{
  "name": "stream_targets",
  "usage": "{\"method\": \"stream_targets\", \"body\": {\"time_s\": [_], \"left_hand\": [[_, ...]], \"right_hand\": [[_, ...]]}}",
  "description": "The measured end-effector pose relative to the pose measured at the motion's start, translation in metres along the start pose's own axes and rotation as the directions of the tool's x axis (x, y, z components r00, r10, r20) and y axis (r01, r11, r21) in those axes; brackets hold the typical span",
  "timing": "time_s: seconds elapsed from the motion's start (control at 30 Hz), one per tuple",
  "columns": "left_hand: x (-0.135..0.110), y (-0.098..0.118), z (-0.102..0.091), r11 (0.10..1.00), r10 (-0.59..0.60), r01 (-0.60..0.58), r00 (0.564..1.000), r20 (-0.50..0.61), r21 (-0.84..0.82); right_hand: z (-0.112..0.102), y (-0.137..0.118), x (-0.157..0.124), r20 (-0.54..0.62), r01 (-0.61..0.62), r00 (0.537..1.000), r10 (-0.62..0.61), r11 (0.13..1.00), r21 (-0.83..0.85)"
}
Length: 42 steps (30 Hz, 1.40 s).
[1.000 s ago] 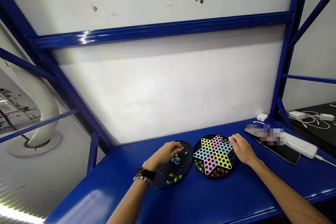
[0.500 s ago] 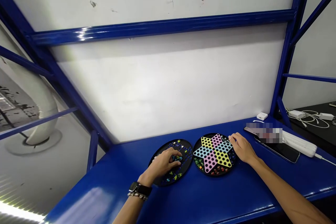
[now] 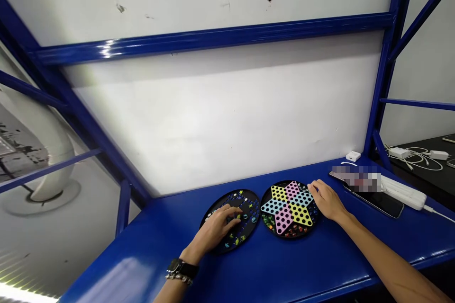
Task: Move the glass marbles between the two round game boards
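Observation:
Two round black game boards lie side by side on a blue table. The left board has small coloured marbles scattered in its holes. The right board carries a star of yellow, pink and light blue holed points, with marbles in its rim. My left hand rests on the left board, fingers curled down onto the marbles; what they pinch is hidden. My right hand lies on the right board's right edge, fingers bent over the rim.
A dark phone and a white power strip lie on the table right of my right hand. A small white charger sits by the wall. Blue frame bars cross the white wall. White cables lie on a black surface at far right.
My left hand has drawn back from the far edge of the left board towards its near middle. My right hand has stayed at the right board's edge.

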<state>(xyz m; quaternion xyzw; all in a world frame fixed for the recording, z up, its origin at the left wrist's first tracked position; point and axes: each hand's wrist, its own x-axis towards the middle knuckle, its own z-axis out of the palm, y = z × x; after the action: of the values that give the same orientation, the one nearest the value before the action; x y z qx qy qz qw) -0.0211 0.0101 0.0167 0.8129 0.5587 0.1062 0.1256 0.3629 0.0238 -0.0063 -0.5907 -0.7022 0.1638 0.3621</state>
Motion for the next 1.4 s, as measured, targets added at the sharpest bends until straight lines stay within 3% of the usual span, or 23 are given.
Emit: {"method": "stream_targets", "body": {"time_s": [0.2,0.33,0.43,0.53,0.73,0.9,1.03,1.4], "left_hand": [[-0.007,-0.007,-0.005,0.996,-0.046,0.045,0.999,-0.015,-0.072],[-0.006,-0.002,-0.007,0.989,-0.093,0.09,0.995,-0.021,-0.115],[-0.001,0.006,-0.007,0.995,-0.061,0.058,0.997,-0.036,-0.075],[0.008,0.011,-0.005,1.0,0.002,-0.002,1.0,0.007,0.016],[0.023,0.017,-0.003,0.986,0.004,-0.017,0.997,0.081,0.166],[0.014,0.028,-0.011,0.997,-0.002,-0.003,0.998,0.064,0.08],[0.0,0.04,-0.013,0.999,-0.01,0.014,0.992,0.124,-0.035],[0.0,0.052,-0.014,0.999,-0.002,-0.01,0.965,0.262,0.045]], "right_hand": [[-0.001,-0.002,0.0,-0.002,0.017,1.0,-0.017,1.0,-0.006],[0.001,-0.001,0.001,-0.002,0.016,1.0,-0.016,1.0,-0.013],[0.001,0.0,0.0,0.012,0.006,1.0,-0.006,1.0,-0.012],[0.0,0.0,0.0,0.023,0.004,1.0,-0.004,1.0,-0.002],[0.001,-0.001,0.001,0.013,0.02,1.0,-0.02,1.0,0.003],[0.002,-0.001,0.0,0.017,0.016,1.0,-0.016,1.0,-0.006],[0.002,0.0,0.0,0.028,0.013,1.0,-0.012,1.0,-0.01],[0.003,0.001,0.001,0.018,0.024,1.0,-0.024,1.0,-0.009]]}}
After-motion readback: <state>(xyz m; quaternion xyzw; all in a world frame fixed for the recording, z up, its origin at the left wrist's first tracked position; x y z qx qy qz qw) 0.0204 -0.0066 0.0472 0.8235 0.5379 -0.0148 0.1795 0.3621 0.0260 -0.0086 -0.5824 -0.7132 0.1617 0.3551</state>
